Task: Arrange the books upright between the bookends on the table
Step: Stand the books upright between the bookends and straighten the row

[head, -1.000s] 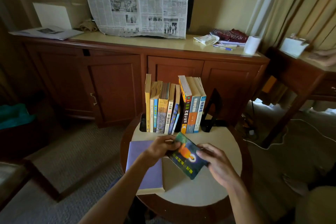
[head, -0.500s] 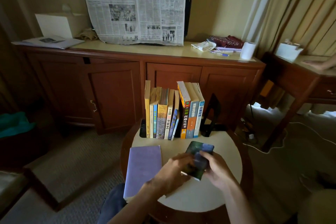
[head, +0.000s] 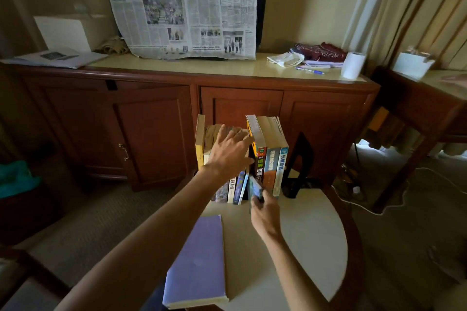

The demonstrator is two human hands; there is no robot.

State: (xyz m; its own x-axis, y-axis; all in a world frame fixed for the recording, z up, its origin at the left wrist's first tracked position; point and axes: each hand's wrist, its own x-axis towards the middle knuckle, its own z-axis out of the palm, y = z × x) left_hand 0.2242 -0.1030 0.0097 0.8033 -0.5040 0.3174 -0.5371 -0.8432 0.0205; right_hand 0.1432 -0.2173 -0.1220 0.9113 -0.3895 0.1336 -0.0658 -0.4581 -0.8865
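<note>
The small book (head: 254, 188) has left the table (head: 303, 235) centre: the right hand (head: 265, 214) pinches it upright at a gap the spread left hand (head: 228, 153) holds open in the row (head: 267, 154). Insertion looks imminent.

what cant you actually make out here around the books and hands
- Left bookend: head view, hidden behind the row of books and the left hand.
- Small book in the right hand: motion-blurred, cover unreadable.
- Spines under the left hand: covered.
- Purple book: no readable title.
- Black bookend: base partly behind books.
</note>
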